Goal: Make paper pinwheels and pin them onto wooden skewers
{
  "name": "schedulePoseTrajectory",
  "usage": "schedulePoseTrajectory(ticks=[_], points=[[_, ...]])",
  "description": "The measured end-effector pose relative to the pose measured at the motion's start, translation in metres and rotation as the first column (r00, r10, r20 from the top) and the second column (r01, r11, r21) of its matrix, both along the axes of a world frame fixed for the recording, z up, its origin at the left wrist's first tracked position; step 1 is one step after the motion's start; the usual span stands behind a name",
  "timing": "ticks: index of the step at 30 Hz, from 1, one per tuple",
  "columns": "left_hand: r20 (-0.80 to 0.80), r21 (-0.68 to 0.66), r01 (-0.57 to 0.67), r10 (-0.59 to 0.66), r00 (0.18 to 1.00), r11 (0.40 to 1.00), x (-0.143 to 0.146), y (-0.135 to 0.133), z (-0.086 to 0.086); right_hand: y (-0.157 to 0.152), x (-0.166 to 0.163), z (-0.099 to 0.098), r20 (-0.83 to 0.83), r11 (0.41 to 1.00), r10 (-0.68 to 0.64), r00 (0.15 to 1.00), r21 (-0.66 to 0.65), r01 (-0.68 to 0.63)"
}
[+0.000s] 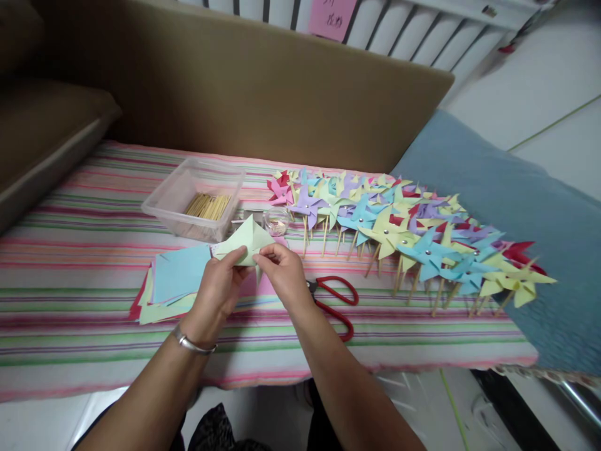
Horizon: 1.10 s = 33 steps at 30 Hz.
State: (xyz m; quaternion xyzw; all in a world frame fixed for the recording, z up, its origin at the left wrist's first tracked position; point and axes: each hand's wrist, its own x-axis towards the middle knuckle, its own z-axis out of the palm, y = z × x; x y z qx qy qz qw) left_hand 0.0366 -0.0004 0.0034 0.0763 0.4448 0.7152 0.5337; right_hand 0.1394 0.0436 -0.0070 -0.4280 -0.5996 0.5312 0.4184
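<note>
Both my hands hold a pale green sheet of paper (248, 237) with cut, creased flaps above the striped cloth. The fingers of my left hand (224, 282) are closed on its left side, thumb on top. My right hand (280, 266) pinches its lower right edge with thumb and forefinger. Under and left of my left hand lies a stack of coloured paper squares (176, 275), blue on top. Red-handled scissors (335, 307) lie beside my right wrist, their blades partly hidden by the arm. Some pink paper (258, 285) shows beneath my hands.
A clear plastic box (188, 188) with thin wooden sticks (207, 205) stands behind my left hand. Close by is a small round clear container (277, 221) of tiny parts. Many finished paper pinwheels (386, 232) on sticks crowd the right side. A brown board (263, 94) rises at the back.
</note>
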Motion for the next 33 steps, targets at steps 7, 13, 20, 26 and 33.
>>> schedulePoseTrajectory(ticks=[7, 13, 20, 26, 33], points=[[-0.011, 0.011, 0.002, -0.001, 1.000, 1.000, 0.003, 0.000, -0.001, 0.000, 0.000, 0.002, 0.040, 1.000, -0.025, 0.999, 0.003, 0.025], [-0.043, 0.068, 0.029, -0.026, 0.999, 0.997, 0.007, 0.000, 0.003, 0.002, 0.000, -0.001, 0.064, 0.998, -0.058, 0.996, 0.006, 0.058], [-0.089, 0.074, 0.019, -0.013, 0.996, 0.997, 0.011, 0.001, 0.000, 0.002, -0.001, -0.006, 0.058, 0.998, -0.064, 0.996, 0.013, 0.064], [-0.081, 0.020, -0.021, 0.023, 0.996, 1.000, 0.009, 0.004, -0.002, 0.000, -0.001, -0.002, 0.096, 0.999, -0.045, 0.994, 0.017, 0.043], [-0.100, -0.086, 0.138, -0.146, 0.984, 0.987, -0.005, 0.001, 0.009, 0.020, 0.024, 0.015, 0.068, 0.991, -0.116, 0.991, 0.078, 0.110]])
